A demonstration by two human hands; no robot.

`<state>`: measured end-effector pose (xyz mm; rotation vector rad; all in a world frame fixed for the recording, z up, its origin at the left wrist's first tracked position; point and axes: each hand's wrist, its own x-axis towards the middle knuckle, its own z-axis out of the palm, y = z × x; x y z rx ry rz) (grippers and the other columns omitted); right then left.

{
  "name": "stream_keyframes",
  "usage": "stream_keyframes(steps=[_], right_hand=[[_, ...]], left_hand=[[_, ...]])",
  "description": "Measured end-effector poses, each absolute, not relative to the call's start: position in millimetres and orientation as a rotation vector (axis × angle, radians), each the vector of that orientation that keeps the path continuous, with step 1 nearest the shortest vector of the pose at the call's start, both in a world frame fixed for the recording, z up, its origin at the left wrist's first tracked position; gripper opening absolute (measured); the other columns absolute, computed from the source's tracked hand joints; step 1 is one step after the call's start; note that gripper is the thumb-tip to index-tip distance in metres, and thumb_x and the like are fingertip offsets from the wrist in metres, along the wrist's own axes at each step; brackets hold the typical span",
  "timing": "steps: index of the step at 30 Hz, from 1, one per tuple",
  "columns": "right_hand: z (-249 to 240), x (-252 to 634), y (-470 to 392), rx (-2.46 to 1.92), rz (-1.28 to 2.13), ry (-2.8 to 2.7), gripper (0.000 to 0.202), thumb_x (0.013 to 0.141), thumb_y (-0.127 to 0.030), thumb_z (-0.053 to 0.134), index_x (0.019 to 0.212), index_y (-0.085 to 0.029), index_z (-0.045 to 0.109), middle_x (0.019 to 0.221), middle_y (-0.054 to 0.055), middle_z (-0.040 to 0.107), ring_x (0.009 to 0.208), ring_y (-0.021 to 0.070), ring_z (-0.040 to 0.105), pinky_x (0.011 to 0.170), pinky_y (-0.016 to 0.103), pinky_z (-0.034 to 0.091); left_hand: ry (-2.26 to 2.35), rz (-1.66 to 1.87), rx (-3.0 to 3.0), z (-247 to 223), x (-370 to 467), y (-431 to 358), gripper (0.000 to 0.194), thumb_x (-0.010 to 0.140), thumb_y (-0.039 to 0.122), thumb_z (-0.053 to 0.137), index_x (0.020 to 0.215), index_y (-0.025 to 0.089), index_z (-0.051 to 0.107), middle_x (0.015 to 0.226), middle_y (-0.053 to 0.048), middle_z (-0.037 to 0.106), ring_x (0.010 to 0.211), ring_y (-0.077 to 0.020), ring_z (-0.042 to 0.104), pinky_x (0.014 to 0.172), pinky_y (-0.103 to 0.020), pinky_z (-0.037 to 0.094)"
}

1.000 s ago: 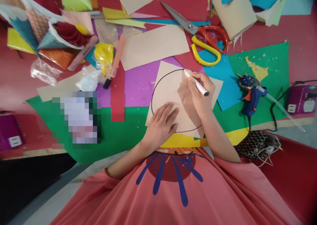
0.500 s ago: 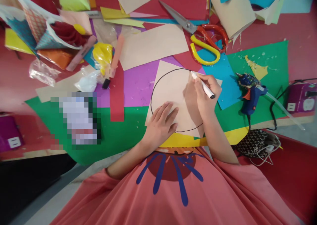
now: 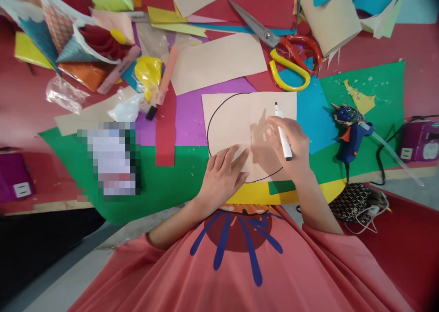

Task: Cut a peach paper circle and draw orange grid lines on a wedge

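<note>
Scissors (image 3: 273, 39) in the way beyond sheet (image 3: 231, 120)

I've only got one feed on this, the head cam, so there's just the one angle and no second view to share anything with. It sits up at the wearer's head, looking forward and steeply down at the beige sheet (image 3: 229, 120), which lands around mid-picture. Pretty near, too: I can make out the marker (image 3: 283, 136) tip above the sheet. The wearer's pink shirt (image 3: 164, 275) fills the frame on the near side of it, and the desk (image 3: 387, 44) runs wide to its left and right and beyond.
</note>
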<state>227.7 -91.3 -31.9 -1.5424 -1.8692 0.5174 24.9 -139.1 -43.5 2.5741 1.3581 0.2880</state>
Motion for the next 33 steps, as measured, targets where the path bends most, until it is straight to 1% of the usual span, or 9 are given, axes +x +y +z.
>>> stream_keyframes(steps=[6,10,14,16,19,21,23,28,33], right_hand=[[-32.5,227.9,-90.1,-1.525,0.557,-2.160,0.035,0.093,-0.021,0.052,0.128,-0.018,0.055,0.127,0.013,0.066,0.131,0.0302,0.051,0.106,0.052,0.046],[-27.9,230.3,-82.8,-1.507,0.610,-2.296,0.035,0.095,-0.019,0.046,0.130,-0.019,0.053,0.132,0.013,0.063,0.137,0.0304,0.046,0.111,0.054,0.040],[-18.4,232.8,-75.6,-1.458,0.686,-2.422,0.037,0.096,-0.014,0.040,0.131,-0.017,0.052,0.135,0.013,0.061,0.138,0.0307,0.045,0.115,0.057,0.033],[-15.5,232.8,-74.1,-1.419,0.744,-2.440,0.039,0.096,-0.013,0.040,0.132,-0.018,0.051,0.136,0.012,0.060,0.139,0.0303,0.043,0.114,0.056,0.034],[-15.3,234.5,-73.5,-1.351,0.827,-2.344,0.037,0.096,-0.015,0.041,0.132,-0.020,0.051,0.133,0.010,0.062,0.135,0.0266,0.048,0.109,0.049,0.044],[-16.7,239.4,-72.6,-1.409,0.759,-2.180,0.034,0.097,-0.017,0.042,0.130,-0.019,0.053,0.129,0.011,0.064,0.127,0.0254,0.055,0.103,0.046,0.049],[-18.2,247.3,-71.1,-1.545,0.622,-1.994,0.031,0.097,-0.021,0.043,0.126,-0.018,0.055,0.125,0.012,0.066,0.120,0.0260,0.061,0.100,0.047,0.050],[-21.6,263.2,-70.2,-1.697,0.565,-1.825,0.026,0.096,-0.030,0.048,0.119,-0.024,0.059,0.112,0.010,0.071,0.108,0.0269,0.066,0.093,0.050,0.053],[-28.2,261.0,-73.0,-1.630,0.602,-1.804,0.027,0.091,-0.032,0.059,0.117,-0.028,0.059,0.108,0.007,0.070,0.102,0.0256,0.067,0.088,0.045,0.056]], left_hand=[[1.305,0.395,2.572,-45.2,23.8,-141.1,0.035,0.096,0.027,0.047,0.127,0.015,0.058,0.125,-0.016,0.063,0.107,-0.0295,0.061,0.083,-0.043,0.050],[1.055,0.596,2.413,-46.7,14.4,-135.3,0.033,0.095,0.008,0.040,0.122,0.014,0.057,0.117,-0.013,0.066,0.107,-0.0210,0.064,0.086,-0.034,0.056],[1.039,0.766,2.147,-44.3,-1.3,-114.9,0.035,0.094,0.001,0.040,0.120,0.016,0.058,0.117,-0.010,0.066,0.115,-0.0143,0.062,0.096,-0.027,0.054],[1.123,0.765,2.155,-43.1,-8.1,-103.0,0.035,0.094,0.003,0.043,0.122,0.017,0.057,0.122,-0.010,0.066,0.119,-0.0160,0.061,0.099,-0.031,0.053],[1.086,0.578,2.365,-43.8,-13.4,-91.4,0.034,0.096,0.019,0.051,0.130,0.016,0.054,0.138,-0.014,0.056,0.131,-0.0255,0.052,0.106,-0.043,0.048],[1.031,0.442,2.505,-45.8,-13.6,-89.8,0.041,0.097,0.030,0.053,0.134,0.015,0.052,0.145,-0.017,0.050,0.137,-0.0301,0.045,0.109,-0.048,0.044],[1.054,0.358,2.571,-48.2,-12.5,-91.6,0.044,0.097,0.035,0.052,0.136,0.016,0.050,0.147,-0.016,0.048,0.138,-0.0303,0.043,0.110,-0.048,0.043],[1.151,0.328,2.585,-52.2,-9.9,-97.5,0.043,0.097,0.034,0.052,0.136,0.018,0.051,0.148,-0.014,0.048,0.139,-0.0292,0.043,0.111,-0.046,0.042],[1.172,0.328,2.593,-53.3,-8.3,-99.5,0.044,0.097,0.033,0.051,0.138,0.018,0.049,0.148,-0.015,0.047,0.140,-0.0289,0.042,0.113,-0.046,0.040]])
